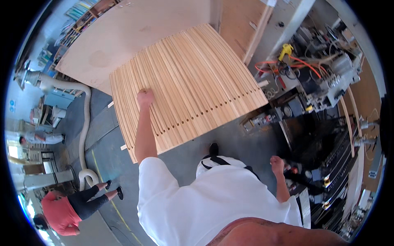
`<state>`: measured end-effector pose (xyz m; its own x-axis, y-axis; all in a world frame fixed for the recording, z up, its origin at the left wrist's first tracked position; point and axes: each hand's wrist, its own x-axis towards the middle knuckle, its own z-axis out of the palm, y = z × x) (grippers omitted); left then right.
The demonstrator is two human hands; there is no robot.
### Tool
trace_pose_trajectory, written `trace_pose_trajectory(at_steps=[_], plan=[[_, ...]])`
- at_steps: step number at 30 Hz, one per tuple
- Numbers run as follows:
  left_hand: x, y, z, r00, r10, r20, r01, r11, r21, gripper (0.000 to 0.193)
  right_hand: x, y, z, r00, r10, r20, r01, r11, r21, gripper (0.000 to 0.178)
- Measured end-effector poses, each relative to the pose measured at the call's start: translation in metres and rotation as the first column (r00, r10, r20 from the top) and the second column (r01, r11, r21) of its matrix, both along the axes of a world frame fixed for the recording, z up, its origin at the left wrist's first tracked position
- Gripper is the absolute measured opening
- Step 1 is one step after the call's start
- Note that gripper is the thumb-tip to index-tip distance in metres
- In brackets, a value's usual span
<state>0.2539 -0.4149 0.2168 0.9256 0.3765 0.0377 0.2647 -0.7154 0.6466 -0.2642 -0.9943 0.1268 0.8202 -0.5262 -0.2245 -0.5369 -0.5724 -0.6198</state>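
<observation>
A broad row of pale wooden strips (184,74) lies side by side in front of me, with a line of dark round holes near the close ends. My left hand (145,97) is closed on top of the strips, left of their middle, with the arm stretched forward. Whatever its curled fingers may hold is hidden beneath them. My right hand (277,164) hangs low at my right side, away from the strips. Its fingers are curled closed, and nothing shows in them.
Behind the strips stands a large pale board (135,37). Machinery with an orange hose (305,61) fills the right side. A thick ribbed duct (86,123) runs along the floor at left. A person in a red top (61,213) is at the lower left, another (43,138) farther off.
</observation>
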Motion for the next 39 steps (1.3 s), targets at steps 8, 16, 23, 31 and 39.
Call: trace_pose_trajectory(at_steps=[8,16,23,31,39], plan=[[-0.184,-0.125,0.019,0.745,-0.381,0.548,0.555,0.809,-0.192,0.028,-0.027,0.054,0.029,0.975,-0.198,0.099,0.195,0.98,0.036,0.021],[-0.399,-0.32,0.017,0.121,-0.972,0.203,0.914,0.029,-0.405,0.022,-0.166,0.103,0.111,0.855,-0.324,0.405,0.42,0.891,-0.173,0.021],[-0.511,-0.394,-0.009,-0.317,-0.948,-0.011,0.817,-0.268,-0.51,0.027,-0.431,0.22,0.134,0.324,-0.832,0.45,0.896,0.117,-0.428,0.026],[-0.602,-0.467,-0.025,-0.656,-0.749,-0.098,0.69,-0.541,-0.481,0.026,-0.53,0.4,0.106,-0.16,-0.934,0.321,0.571,-0.353,-0.741,0.022],[-0.631,-0.554,-0.036,-0.767,-0.642,0.023,0.617,-0.746,-0.251,0.024,-0.519,0.407,0.111,-0.134,-0.941,0.31,0.63,-0.322,-0.707,0.025]])
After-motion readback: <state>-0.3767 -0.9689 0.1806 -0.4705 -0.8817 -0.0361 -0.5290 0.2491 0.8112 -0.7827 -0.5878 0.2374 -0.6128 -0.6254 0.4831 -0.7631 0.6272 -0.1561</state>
